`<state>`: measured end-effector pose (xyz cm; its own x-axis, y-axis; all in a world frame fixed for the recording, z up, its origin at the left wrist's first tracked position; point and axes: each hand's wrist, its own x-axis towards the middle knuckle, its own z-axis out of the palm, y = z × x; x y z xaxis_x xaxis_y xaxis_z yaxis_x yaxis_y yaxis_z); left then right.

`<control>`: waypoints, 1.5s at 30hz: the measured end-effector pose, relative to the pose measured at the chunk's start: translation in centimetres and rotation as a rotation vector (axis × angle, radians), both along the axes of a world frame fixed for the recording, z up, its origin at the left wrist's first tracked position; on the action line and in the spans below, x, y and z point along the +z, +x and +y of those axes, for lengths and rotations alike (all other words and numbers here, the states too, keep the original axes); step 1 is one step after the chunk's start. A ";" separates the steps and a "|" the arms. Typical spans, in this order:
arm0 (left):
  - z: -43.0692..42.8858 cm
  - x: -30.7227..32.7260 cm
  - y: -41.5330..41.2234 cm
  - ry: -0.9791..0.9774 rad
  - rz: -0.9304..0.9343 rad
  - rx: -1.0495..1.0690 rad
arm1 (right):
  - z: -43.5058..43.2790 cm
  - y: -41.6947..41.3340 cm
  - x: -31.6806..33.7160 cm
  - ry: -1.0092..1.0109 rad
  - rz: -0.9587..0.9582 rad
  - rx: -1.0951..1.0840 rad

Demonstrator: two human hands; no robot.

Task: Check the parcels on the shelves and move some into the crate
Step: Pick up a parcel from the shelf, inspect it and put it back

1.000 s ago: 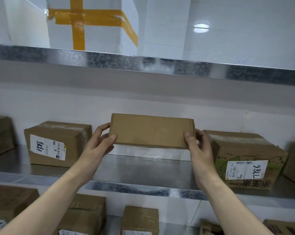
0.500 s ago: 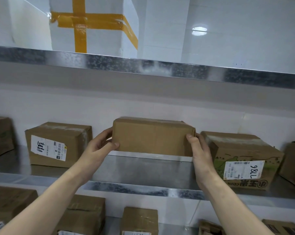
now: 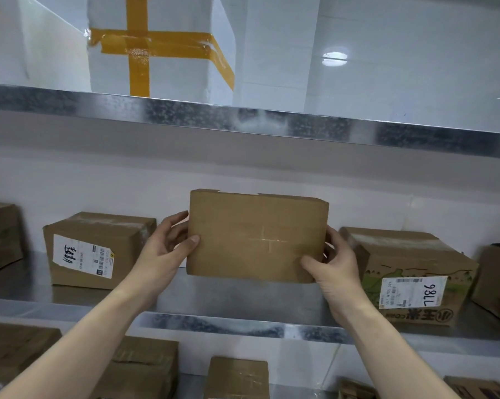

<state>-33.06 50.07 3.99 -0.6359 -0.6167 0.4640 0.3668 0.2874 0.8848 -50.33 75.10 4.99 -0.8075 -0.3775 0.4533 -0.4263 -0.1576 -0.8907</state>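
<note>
A plain brown cardboard parcel (image 3: 257, 236) is held up in front of the middle shelf (image 3: 237, 323), its broad taped face turned toward me. My left hand (image 3: 165, 251) grips its left edge, thumb on the front and fingers behind. My right hand (image 3: 332, 266) grips the lower right corner the same way. No label shows on the face I see. The crate is out of view.
On the same shelf sit a labelled box (image 3: 96, 249) to the left and a printed box with a white label (image 3: 410, 275) to the right, with more boxes at both edges. A white foam box with yellow tape (image 3: 156, 50) stands on the upper shelf. Several parcels lie on the lower shelf.
Both hands have tipped the parcel so its broad face now points at me; before, only a narrow side showed. My right thumb has slid to the lower front corner.
</note>
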 end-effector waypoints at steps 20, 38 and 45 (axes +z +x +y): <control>-0.6 0.4 0.2 -0.077 -0.016 0.029 | -1.1 0.5 0.9 -0.032 -0.003 0.028; -1.3 0.6 -0.5 0.085 0.054 -0.014 | -1.7 0.6 1.7 -0.234 -0.068 0.001; -1.3 0.2 -0.7 0.086 0.063 -0.039 | -1.7 0.3 1.2 -0.242 -0.074 -0.004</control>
<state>-33.79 48.75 4.20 -0.6318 -0.6313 0.4498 0.4316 0.1954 0.8806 -50.05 73.43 6.18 -0.8431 -0.2618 0.4698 -0.3626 -0.3684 -0.8560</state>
